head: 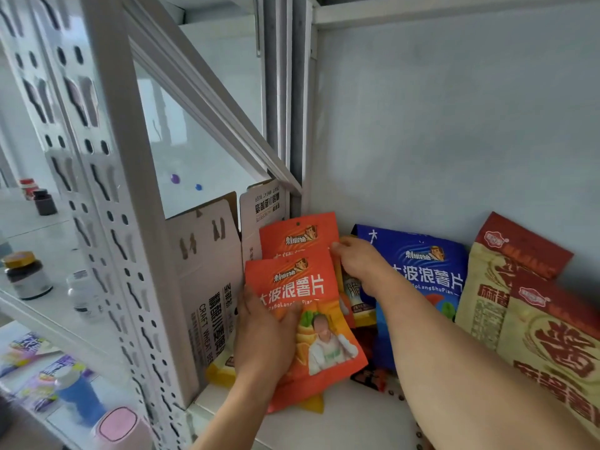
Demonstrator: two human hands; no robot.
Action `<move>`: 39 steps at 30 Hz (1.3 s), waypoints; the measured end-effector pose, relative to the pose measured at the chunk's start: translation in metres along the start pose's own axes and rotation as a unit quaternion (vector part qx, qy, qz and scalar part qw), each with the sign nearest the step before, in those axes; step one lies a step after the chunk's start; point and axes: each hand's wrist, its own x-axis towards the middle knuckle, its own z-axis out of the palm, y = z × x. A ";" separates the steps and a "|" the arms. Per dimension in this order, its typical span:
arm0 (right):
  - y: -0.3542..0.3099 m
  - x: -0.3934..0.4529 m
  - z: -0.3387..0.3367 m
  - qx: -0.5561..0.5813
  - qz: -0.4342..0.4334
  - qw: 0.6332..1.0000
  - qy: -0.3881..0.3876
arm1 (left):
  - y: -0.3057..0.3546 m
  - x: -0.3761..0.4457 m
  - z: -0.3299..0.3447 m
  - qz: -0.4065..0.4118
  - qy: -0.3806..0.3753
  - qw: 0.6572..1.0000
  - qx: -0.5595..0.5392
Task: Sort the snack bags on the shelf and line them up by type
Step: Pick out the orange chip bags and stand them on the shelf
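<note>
Two orange chip bags stand one behind the other at the shelf's left. My left hand point(264, 332) grips the front orange bag point(311, 323) by its left edge, thumb across its face. My right hand point(358, 264) reaches past the rear orange bag point(297, 237), its fingers curled at that bag's right edge, above a yellow bag point(357, 302) that is mostly hidden. A blue chip bag point(428, 271) leans on the back wall behind my right wrist. Two beige-and-red bags point(548, 336) stand at the right.
A white cardboard box point(207, 287) fills the shelf's left end beside the perforated upright point(130, 222). A dark red packet point(373, 375) lies low between the orange and blue bags. Bottles and jars sit on a surface beyond the shelf at left. White shelf floor point(341, 423) shows in front.
</note>
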 end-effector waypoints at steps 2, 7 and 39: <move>0.003 0.001 -0.004 0.062 0.008 0.998 -0.013 | 0.002 -0.003 0.000 0.007 0.003 1.000 -0.001; 0.003 -0.006 -0.009 0.164 0.071 0.980 -0.082 | 0.006 -0.005 0.001 -0.006 0.021 1.000 -0.013; 0.035 -0.084 -0.102 0.297 0.064 0.952 0.051 | 0.046 -0.044 -0.009 -0.031 -0.152 0.937 -0.314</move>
